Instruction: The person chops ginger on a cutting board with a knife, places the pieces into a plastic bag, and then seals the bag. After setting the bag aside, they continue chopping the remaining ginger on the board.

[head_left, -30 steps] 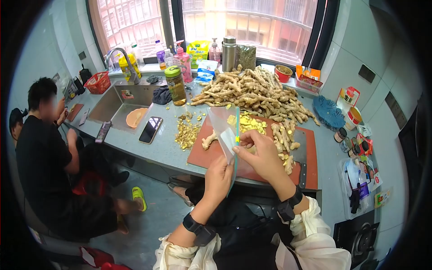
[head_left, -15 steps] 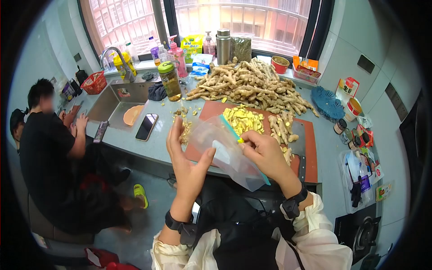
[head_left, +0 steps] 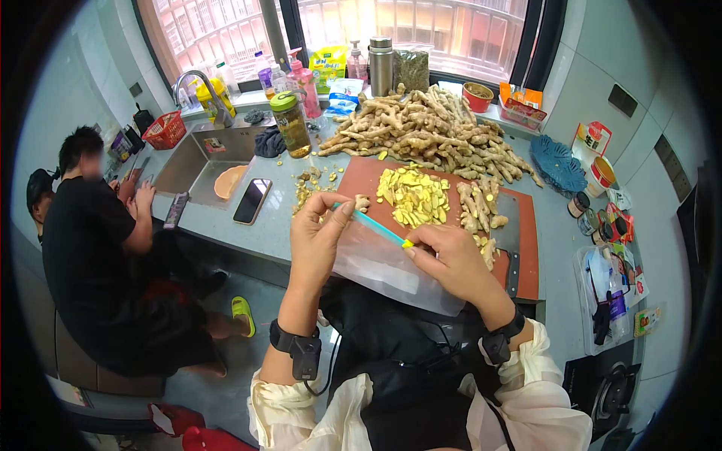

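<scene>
A clear zip bag (head_left: 376,267) with a blue zip strip and a small yellow slider hangs between my hands, over the counter's front edge. My left hand (head_left: 316,240) is closed on the strip's left end. At the yellow slider, my right hand (head_left: 451,259) pinches the strip between thumb and finger. Beyond the bag, ginger slices (head_left: 414,199) lie heaped on a reddish-brown cutting board (head_left: 361,177). Pieces of whole ginger (head_left: 474,207) sit right of the slices, beside a cleaver (head_left: 511,225). Behind the board rises a large pile of ginger roots (head_left: 429,135).
Left of the board are ginger scraps (head_left: 307,188), a phone (head_left: 253,201), a green-lidded jar (head_left: 289,128) and the sink (head_left: 197,180). A blue dish (head_left: 558,165) and small jars stand right. A seated person (head_left: 90,248) is at the far left.
My left hand has gone from open beside the bag to gripping the zip strip's left end. The bag's strip has swung lower and flatter; my right hand stays at the slider.
</scene>
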The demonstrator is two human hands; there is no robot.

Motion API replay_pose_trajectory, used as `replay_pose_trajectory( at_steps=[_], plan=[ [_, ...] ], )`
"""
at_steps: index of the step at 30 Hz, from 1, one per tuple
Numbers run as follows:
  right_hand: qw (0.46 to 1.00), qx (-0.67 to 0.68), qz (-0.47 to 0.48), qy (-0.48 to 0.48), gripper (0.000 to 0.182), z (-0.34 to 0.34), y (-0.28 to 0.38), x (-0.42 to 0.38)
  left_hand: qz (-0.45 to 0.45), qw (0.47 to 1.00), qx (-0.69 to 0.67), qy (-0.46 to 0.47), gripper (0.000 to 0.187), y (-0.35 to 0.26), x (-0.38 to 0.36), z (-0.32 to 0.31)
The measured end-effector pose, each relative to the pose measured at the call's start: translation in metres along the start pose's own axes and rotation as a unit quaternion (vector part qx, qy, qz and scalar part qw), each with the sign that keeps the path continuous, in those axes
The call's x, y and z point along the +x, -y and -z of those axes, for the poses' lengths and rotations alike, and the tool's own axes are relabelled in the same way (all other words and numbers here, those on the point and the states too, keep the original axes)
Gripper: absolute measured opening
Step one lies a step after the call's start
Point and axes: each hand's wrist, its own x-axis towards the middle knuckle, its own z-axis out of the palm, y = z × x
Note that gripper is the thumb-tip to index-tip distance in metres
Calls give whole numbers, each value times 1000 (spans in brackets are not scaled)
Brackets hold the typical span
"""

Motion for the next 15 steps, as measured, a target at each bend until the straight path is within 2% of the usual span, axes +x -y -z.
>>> replay_pose_trajectory(
  at_steps=[4, 7, 9, 10, 11, 12, 13, 15],
  plan=[
    [999, 36, -21, 11, 17, 0, -3, -3, 16, 1000, 14, -3, 12, 3, 4, 3],
    [998, 55, -12, 14, 15, -3, -6, -4, 23, 999, 15, 34, 12, 9, 4, -1],
    [977, 150, -128, 82, 16, -4, -4, -2, 16, 998, 35, 47, 17, 10, 3, -4],
    [977, 150, -128, 82, 16, -4, -3, 0, 16, 998, 35, 47, 17, 8, 3, -7],
    [950, 247, -173, 83, 16, -4, -3, 2, -117, 976, 177, -49, 23, 4, 3, -10],
    [911, 341, -216, 84, 16, -4, -3, 4, -244, 908, 310, -141, 30, 1, 3, -14],
    [911, 341, -216, 82, 16, -6, -5, 5, -245, 908, 309, -140, 30, 1, -2, -19],
    [873, 436, -217, 36, 16, -12, -14, 8, -237, 889, 347, -182, 41, 2, -23, -27]
  ],
)
